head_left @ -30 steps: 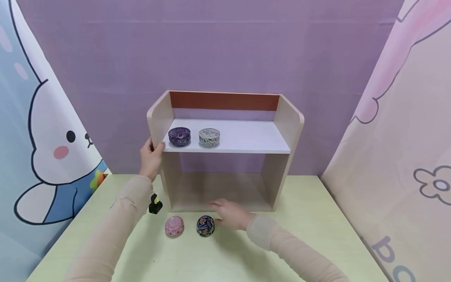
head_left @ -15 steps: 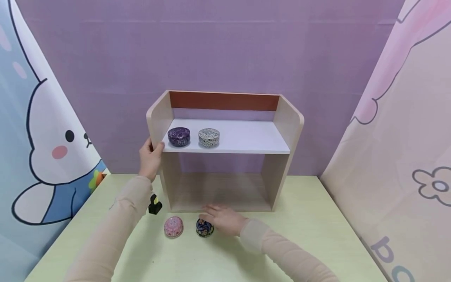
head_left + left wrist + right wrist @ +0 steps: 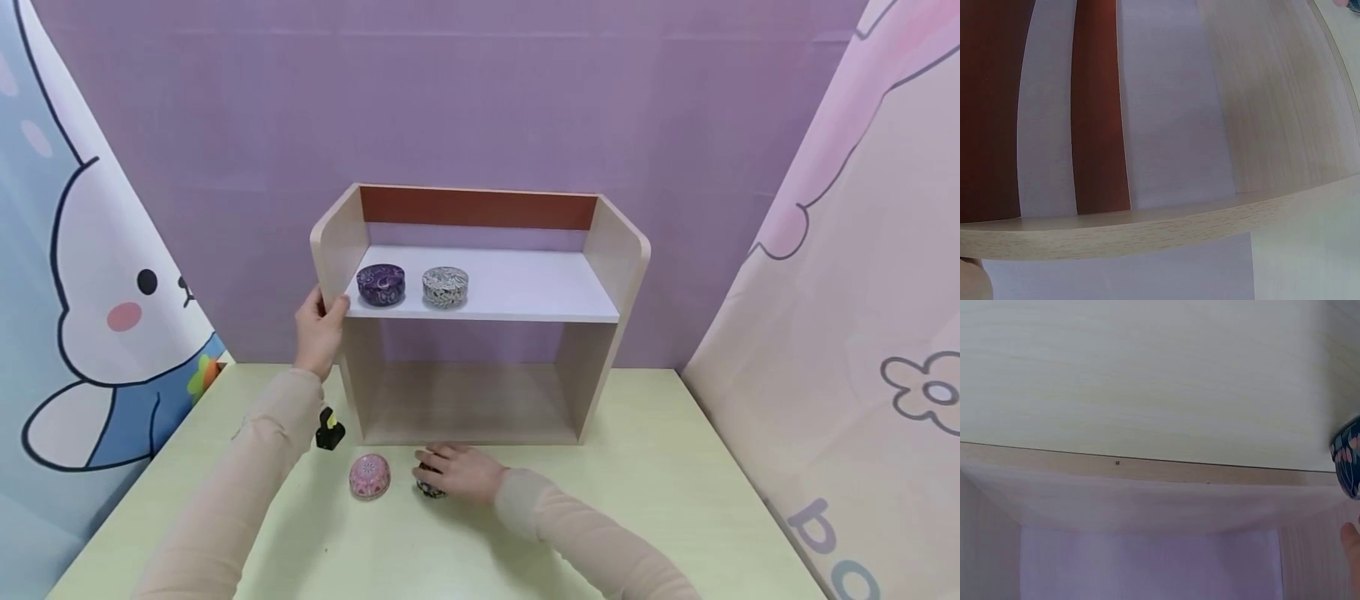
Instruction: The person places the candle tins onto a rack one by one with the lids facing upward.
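Observation:
My left hand (image 3: 318, 333) grips the left side panel of a small wooden shelf unit (image 3: 480, 317), thumb in front; part of that hand shows at the left wrist view's corner. Over a dark floral round tin (image 3: 432, 490) on the table lies my right hand (image 3: 459, 472), its spread fingers covering most of the lid. In the right wrist view, a fingertip (image 3: 1350, 537) stands close to the tin with a gap between. A pink patterned tin (image 3: 370, 477) sits to the left. On the white upper board are a purple tin (image 3: 381, 285) and a black-and-white patterned tin (image 3: 446, 287).
The pale green table (image 3: 630, 517) carries the shelf unit, whose lower compartment faces the person. A small black thing with a yellow patch (image 3: 330, 431) is beside the left sleeve. A purple cloth (image 3: 480, 92) hangs behind, with printed cloths at both sides.
My right hand has moved left from beside the dark floral tin to over it, covering most of it. The left hand keeps its hold on the shelf. The head view shifts slightly.

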Demonstrator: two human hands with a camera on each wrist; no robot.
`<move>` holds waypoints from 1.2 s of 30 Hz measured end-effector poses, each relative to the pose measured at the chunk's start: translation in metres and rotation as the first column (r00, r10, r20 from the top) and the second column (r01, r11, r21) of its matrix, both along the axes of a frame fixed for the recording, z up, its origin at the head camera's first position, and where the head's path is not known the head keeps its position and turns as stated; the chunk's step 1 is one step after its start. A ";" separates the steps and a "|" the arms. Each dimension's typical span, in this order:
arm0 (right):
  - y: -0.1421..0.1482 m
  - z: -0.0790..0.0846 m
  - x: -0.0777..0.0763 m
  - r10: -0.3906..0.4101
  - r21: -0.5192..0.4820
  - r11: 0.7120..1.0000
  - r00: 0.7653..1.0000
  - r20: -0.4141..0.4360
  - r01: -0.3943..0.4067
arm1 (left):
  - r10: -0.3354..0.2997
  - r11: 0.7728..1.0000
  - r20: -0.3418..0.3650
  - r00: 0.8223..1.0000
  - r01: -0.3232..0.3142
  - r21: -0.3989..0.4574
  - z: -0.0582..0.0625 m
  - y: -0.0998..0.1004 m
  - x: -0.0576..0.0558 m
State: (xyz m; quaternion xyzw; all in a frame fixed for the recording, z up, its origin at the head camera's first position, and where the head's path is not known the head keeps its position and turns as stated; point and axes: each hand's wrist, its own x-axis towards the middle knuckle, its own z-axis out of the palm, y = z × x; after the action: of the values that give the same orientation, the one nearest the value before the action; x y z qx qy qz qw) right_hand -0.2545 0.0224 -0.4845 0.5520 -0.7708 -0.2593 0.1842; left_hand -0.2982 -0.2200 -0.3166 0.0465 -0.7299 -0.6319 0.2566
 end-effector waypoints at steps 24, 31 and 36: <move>-0.019 -0.016 0.001 0.000 0.072 0.997 0.998 -0.068 0.005 | 0.001 1.000 0.012 1.000 -0.001 0.027 0.001 0.002 0.002; -0.022 -0.015 0.002 0.023 0.047 0.999 0.992 -0.128 -0.017 | 0.014 1.000 -0.004 1.000 -0.014 0.027 0.002 0.004 0.001; -0.023 -0.014 0.002 0.025 0.039 0.999 0.991 -0.133 -0.020 | 0.025 0.999 -0.015 1.000 -0.025 0.026 0.001 0.003 -0.001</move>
State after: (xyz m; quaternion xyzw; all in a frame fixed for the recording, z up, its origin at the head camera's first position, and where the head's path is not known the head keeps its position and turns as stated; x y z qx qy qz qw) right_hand -0.2524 -0.0006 -0.4984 0.5452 -0.7456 -0.3080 0.2280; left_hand -0.2990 -0.2170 -0.3157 0.0541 -0.7192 -0.6381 0.2695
